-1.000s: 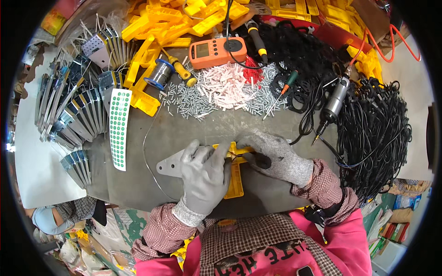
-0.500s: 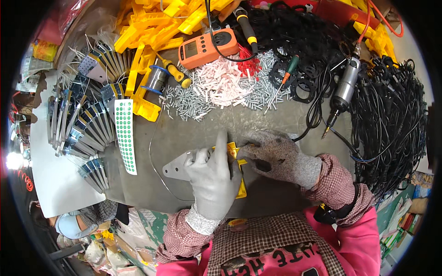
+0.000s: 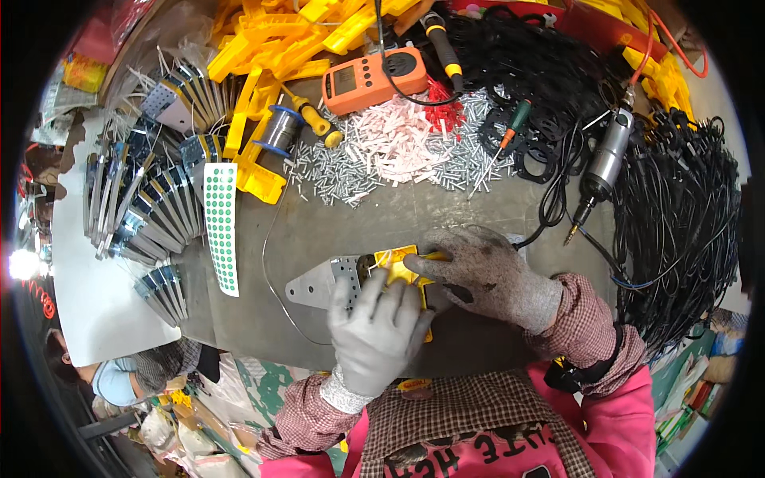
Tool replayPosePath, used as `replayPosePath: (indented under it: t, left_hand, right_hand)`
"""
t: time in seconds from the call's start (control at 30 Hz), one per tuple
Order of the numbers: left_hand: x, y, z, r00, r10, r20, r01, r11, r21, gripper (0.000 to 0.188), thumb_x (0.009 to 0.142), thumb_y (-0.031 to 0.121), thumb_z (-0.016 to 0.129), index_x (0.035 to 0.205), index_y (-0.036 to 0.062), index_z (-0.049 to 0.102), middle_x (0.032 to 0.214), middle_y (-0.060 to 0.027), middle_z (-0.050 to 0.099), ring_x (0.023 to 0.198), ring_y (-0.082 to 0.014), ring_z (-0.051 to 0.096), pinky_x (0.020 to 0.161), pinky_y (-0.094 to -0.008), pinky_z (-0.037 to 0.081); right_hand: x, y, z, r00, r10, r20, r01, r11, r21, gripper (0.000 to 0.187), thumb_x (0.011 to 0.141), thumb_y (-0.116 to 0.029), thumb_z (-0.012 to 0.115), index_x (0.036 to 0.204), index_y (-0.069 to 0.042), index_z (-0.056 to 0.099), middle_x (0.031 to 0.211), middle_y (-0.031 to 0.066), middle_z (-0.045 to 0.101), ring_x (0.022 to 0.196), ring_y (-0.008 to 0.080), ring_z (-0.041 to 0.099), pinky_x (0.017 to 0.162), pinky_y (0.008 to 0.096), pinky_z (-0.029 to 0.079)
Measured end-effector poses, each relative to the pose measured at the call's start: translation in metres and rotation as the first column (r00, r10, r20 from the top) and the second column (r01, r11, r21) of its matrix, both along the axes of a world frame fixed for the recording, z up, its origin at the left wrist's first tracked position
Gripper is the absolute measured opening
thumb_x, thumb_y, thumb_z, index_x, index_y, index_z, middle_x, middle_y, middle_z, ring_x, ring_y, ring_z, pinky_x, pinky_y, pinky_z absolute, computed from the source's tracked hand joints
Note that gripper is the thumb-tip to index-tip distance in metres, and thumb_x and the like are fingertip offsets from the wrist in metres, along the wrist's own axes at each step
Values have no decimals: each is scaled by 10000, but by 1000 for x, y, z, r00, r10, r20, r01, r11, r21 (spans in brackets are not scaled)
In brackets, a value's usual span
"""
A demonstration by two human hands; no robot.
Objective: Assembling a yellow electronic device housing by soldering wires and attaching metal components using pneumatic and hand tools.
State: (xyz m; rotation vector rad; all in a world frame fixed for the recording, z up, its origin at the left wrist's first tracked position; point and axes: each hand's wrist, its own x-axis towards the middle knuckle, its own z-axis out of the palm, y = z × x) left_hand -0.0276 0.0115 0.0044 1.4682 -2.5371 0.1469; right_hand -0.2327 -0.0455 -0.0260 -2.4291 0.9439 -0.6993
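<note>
In the middle of the bench lies a yellow plastic housing [image 3: 402,267], with a perforated grey metal plate [image 3: 311,287] joined to it or resting against its left side. White wires show over the housing's upper part. My right hand [image 3: 490,275], in a stained grey glove, grips the housing from the right with thumb and fingers. Over the plate's edge and the lower housing, my left hand [image 3: 370,334], in a light grey glove, lies with its fingers extended and slightly apart. That hand hides part of both pieces, so fingertip contact is unclear.
Screws [image 3: 335,179], pale pink sleeves [image 3: 390,139] and an orange meter [image 3: 374,80] lie beyond my hands. A power screwdriver [image 3: 602,163] and black cables [image 3: 677,215] are right. Metal-plate assemblies [image 3: 159,207], a green-dot sticker sheet [image 3: 221,231] and a solder spool [image 3: 279,130] lie left.
My left hand has drawn down, its raised index finger now lowered and the fingers spread, uncovering more of the plate and white wires. My right hand still holds the housing. The whole view has shifted slightly.
</note>
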Motion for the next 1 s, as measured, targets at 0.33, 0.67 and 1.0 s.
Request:
replayPosePath:
  t: [0.33, 0.67, 1.0]
  left_hand:
    - [8, 13, -8, 984, -154, -89, 161, 983, 83, 530, 740, 312, 758, 1143, -17, 654, 1178, -157, 638, 1131, -302, 588, 978, -461, 443]
    - [10, 23, -21, 982, -189, -23, 191, 977, 95, 672, 799, 437, 678, 1261, -42, 581, 1306, -200, 576, 1196, -342, 542, 990, -475, 436]
    - [29, 37, -43, 982, -190, -12, 190, 982, 5, 721, 777, 445, 722, 1315, -5, 552, 1281, -159, 571, 1116, -321, 526, 926, -521, 451]
  right_hand:
    - [11, 7, 20, 964, 54, -261, -43, 998, 47, 571, 830, -123, 621, 1388, -206, 538, 1186, 130, 537, 1092, 321, 584, 925, 456, 492]
    - [22, 6, 34, 918, 19, -395, 31, 992, 120, 596, 858, -78, 579, 1434, -198, 489, 1193, 178, 527, 1059, 349, 603, 895, 468, 509]
    - [-51, -144, 121, 904, -374, 208, 341, 923, 178, 227, 861, -98, 533, 976, -40, 721, 929, 198, 705, 890, 329, 693, 812, 388, 550]
